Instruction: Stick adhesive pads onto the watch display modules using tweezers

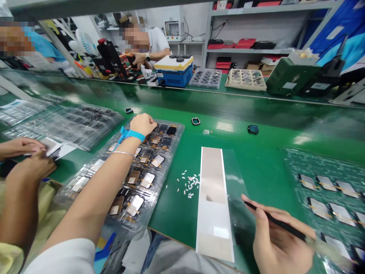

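Note:
My left hand, with a blue wrist strap, is over the far end of a clear plastic tray that holds small screen modules in rows. Its fingers are bent together at a dark module, and what they grip is hidden. Between the fingers of my right hand is a black tweezers-like tool, its tip pointing up and left. That tip is near the clear film beside a long white and beige strip sheet. Small white pieces lie scattered left of the sheet.
Another tray of modules lies at the right. Watch-like cases sit farther back. Stacked clear trays and a co-worker's hands are at the left. A blue box stands on the back ledge; another person sits beyond.

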A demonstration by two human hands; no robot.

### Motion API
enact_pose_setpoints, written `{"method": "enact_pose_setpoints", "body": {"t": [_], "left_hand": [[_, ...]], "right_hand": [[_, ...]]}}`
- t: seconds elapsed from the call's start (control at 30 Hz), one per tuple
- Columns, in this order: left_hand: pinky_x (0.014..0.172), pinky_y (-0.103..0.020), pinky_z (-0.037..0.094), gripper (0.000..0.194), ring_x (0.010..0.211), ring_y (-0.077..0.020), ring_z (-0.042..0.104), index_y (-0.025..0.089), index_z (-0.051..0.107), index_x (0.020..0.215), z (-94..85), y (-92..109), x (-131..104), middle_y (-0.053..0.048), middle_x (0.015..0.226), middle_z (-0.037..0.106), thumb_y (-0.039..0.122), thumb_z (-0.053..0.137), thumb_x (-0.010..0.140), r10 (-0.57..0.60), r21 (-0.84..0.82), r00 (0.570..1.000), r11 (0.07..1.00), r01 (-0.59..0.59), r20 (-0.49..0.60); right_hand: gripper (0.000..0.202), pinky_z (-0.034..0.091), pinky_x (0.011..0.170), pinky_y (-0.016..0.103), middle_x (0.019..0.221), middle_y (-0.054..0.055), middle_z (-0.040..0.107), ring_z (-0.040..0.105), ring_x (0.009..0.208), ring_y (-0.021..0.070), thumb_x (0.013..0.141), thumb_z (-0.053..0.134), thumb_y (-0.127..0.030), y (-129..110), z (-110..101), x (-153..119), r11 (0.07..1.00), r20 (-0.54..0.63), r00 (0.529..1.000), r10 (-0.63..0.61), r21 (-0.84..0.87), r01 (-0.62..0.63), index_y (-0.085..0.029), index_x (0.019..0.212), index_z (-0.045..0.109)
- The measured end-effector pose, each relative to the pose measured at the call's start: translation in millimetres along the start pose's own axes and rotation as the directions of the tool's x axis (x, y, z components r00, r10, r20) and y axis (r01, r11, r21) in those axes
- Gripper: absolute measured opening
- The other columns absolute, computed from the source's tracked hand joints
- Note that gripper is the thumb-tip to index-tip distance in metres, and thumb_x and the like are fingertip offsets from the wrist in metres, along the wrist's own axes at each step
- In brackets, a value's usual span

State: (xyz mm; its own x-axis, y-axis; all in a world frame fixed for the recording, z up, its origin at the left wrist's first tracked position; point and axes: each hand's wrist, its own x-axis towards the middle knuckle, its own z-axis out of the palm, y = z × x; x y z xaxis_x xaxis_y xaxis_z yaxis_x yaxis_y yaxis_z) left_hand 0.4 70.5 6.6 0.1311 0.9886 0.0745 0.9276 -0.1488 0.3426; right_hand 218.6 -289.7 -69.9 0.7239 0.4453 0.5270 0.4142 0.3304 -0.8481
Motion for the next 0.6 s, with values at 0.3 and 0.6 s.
{"method": "enact_pose_setpoints", "body": {"t": [0.3, 0.6], "left_hand": [[0.054, -0.024, 0.046, 0.014, 0.056, -0.0124, 0.058, 0.023, 0.048, 0.104, -11.7, 38, -191, 0.003, 0.076, 0.064, 0.033, 0.039, 0.103, 0.458, -0.552, 0.861, 0.786, -0.278, 0.219], [0.062, -0.025, 0.045, 0.011, 0.064, -0.0138, 0.055, 0.027, 0.051, 0.109, 17.2, 55, -276, 0.003, 0.074, 0.055, 0.033, 0.043, 0.105, 0.465, -0.824, 0.845, 0.565, -0.053, 0.264]], "right_hand": [[0.022, 0.051, 0.063, 0.022, 0.089, 0.003, 0.061, 0.061, 0.08, 0.0126, 0.093, 0.052, -0.011, -41, 5, 17, 0.988, 0.526, 0.849, -0.045, -0.103, 0.116, -0.021, 0.102, 0.069], [0.023, 0.057, 0.062, 0.025, 0.094, 0.006, 0.072, 0.07, 0.075, 0.014, 0.095, 0.059, -0.01, -52, 35, 11, 0.809, 0.658, 0.686, -0.312, -0.195, 0.555, -0.018, 0.115, 0.065]]}}
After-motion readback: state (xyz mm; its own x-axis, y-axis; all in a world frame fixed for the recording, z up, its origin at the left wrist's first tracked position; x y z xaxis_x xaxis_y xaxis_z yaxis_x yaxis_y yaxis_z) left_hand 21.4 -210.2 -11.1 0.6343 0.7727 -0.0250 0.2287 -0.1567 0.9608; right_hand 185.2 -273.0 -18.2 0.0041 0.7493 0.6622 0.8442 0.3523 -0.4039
